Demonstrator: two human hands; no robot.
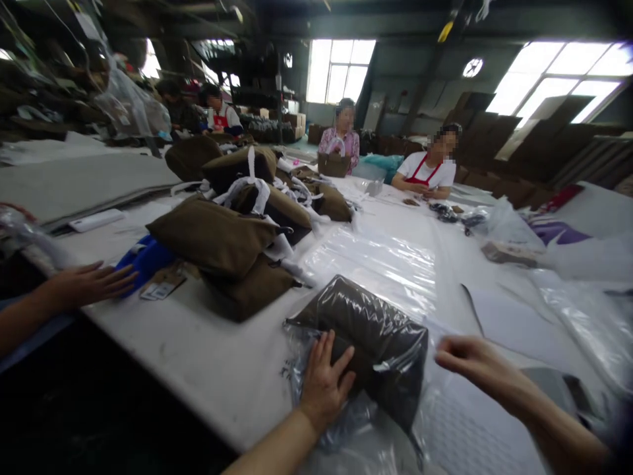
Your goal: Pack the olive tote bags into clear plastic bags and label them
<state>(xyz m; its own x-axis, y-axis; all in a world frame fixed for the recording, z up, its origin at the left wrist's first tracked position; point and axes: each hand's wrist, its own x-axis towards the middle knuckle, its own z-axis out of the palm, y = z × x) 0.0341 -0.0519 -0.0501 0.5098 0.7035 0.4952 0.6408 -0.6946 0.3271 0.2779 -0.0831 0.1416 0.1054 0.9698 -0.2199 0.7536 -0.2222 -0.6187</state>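
A dark brown handbag in a clear plastic bag [380, 326] lies on the white table in front of me. My left hand [326, 382] rests on its near left part, fingers spread and flat against the plastic. To the right of the package, my right hand [467, 359] hovers with its fingers curled closed. Whether anything is pinched in them is hidden. Loose clear plastic bunches up below my left hand.
Several brown handbags [212, 234] with white-wrapped handles are piled left of centre. A co-worker's hand [93, 284] reaches in at left beside a blue object [148, 257]. Flat plastic bags [376, 260] lie beyond the package. Other people sit across the table [163, 349].
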